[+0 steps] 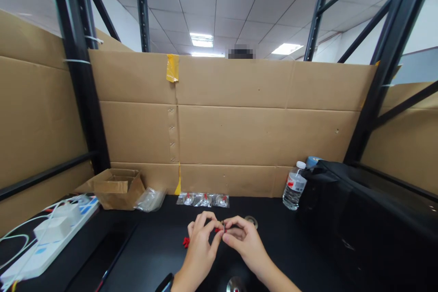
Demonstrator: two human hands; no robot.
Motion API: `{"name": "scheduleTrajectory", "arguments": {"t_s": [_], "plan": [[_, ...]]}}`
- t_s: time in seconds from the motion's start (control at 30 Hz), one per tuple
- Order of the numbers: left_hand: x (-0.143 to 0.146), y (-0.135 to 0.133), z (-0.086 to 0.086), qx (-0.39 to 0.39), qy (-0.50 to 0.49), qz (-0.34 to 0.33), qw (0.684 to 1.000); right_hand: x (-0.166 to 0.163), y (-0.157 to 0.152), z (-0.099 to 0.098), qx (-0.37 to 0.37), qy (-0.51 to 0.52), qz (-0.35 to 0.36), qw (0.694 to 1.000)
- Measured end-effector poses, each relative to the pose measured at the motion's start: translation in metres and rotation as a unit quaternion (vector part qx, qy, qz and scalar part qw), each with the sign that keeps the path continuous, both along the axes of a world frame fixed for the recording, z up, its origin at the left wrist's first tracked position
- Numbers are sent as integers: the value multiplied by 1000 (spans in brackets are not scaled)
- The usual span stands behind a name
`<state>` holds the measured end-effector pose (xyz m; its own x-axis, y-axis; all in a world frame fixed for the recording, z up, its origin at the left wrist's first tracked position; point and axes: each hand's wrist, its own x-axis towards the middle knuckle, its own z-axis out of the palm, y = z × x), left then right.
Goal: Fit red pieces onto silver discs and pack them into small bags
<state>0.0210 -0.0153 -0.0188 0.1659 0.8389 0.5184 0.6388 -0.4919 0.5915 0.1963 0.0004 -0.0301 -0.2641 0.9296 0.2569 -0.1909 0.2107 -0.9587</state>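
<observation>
My left hand point(202, 244) and my right hand point(247, 242) meet over the black table, fingertips pinched together. A small red piece point(217, 230) shows at the fingertips of my left hand. Between the two hands a thin shiny piece point(224, 227) stands upright, with the fingers of my right hand closed on it; its exact kind is too small to make out. Left of my left hand lies a red knotted-looking piece point(186, 242). Partly hidden behind my right hand is a round, ring-like item point(251, 221). A shiny metal disc point(235, 284) with a red middle lies at the bottom edge.
Three clear packets point(205, 200) line the cardboard wall point(232, 137). An open carton point(118, 191) and a plastic bag point(150, 199) stand left, near a white power strip point(44, 255). A water bottle point(294, 187) and black bag point(342, 219) are at right.
</observation>
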Motion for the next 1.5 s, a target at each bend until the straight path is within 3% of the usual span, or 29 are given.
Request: {"name": "scheduleTrajectory", "arguments": {"t_s": [0.4, 0.57, 0.67, 0.83, 1.03, 1.2, 1.5], "plan": [[0, 4, 4, -23, -41, -22, 999, 10, 5, 3, 54, -36, 17, 998], [0, 3, 1, -26, -62, -47, 997, 10, 0, 11, 109, -134, -18, 985], [-1, 5, 2, -44, -101, -87, 990, 11, -1, 14, 132, -184, -30, 974], [-6, 10, 5, -117, -203, -189, 954, 13, 0, 13, 161, -234, -36, 958], [-15, 12, 12, -131, -106, -204, 964, 14, -2, 15, 193, -296, -66, 933], [-21, 16, 11, -106, -43, -140, 983, 21, 0, 20, 215, -334, -94, 913], [-10, 10, 1, -28, 44, -98, 994, 13, -2, 15, 217, -329, -69, 916]]}}
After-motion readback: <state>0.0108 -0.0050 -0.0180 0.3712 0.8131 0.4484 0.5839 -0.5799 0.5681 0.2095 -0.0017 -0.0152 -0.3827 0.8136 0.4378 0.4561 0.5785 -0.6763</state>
